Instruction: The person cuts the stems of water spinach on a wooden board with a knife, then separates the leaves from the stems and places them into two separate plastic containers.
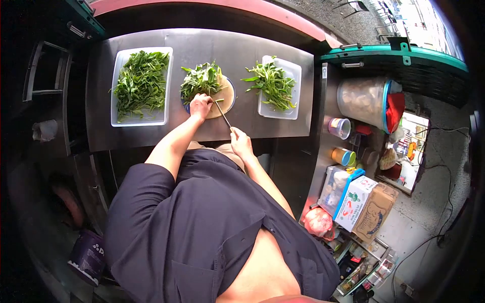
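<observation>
A round cutting board [226,99] with a blue rim lies on the steel table, bearing a heap of leafy greens [201,80]. My left hand [201,106] is closed on stems at the heap's lower edge. In my right hand [241,142], fingers wrapped round its handle, is a knife [223,115] whose tip end is over the board near the stems. To the left, a white tray [139,122] holds many greens [142,83]. A second white tray [298,76] on the right holds a looser pile of greens [274,85], some hanging over its left edge.
The steel table [242,45] spans the front. On the right counter are a large clear container [361,98], small tubs [339,128], a blue-lidded box [334,187] and cardboard boxes [376,212]. A purple bucket [87,256] stands at lower left.
</observation>
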`<state>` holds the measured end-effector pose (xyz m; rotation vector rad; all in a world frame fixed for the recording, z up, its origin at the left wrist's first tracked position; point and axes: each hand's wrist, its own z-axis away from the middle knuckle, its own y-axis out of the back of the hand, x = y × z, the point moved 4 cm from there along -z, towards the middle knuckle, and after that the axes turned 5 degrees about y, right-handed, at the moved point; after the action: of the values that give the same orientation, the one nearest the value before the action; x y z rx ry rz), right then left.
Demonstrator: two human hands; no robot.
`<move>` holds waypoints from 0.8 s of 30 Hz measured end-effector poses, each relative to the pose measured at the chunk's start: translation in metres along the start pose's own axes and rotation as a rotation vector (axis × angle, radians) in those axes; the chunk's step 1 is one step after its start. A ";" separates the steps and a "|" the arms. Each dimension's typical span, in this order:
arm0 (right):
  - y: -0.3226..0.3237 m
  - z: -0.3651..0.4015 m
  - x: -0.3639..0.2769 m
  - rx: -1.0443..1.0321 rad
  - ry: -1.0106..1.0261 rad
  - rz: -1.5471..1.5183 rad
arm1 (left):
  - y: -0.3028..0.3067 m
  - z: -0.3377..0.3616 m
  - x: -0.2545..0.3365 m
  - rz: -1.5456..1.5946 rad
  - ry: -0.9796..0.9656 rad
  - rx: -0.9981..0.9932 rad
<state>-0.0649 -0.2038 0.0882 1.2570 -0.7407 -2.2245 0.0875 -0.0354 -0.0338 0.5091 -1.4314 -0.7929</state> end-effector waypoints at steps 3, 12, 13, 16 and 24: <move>-0.012 -0.002 0.001 0.004 -0.075 -0.034 | 0.002 -0.006 -0.001 -0.049 -0.022 -0.062; -0.008 0.000 -0.011 -0.013 -0.094 -0.045 | 0.000 -0.008 0.012 -0.224 -0.152 -0.090; -0.015 -0.004 0.002 0.013 -0.030 -0.063 | 0.002 -0.006 0.013 -0.225 -0.160 -0.106; -0.013 -0.009 0.003 0.023 -0.012 -0.049 | 0.002 -0.005 0.014 -0.289 -0.266 -0.133; -0.011 -0.010 0.012 0.005 0.011 -0.100 | -0.003 -0.006 0.011 -0.392 -0.395 -0.128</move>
<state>-0.0634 -0.2061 0.0691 1.3351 -0.6937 -2.2946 0.0929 -0.0466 -0.0288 0.5637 -1.6503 -1.3486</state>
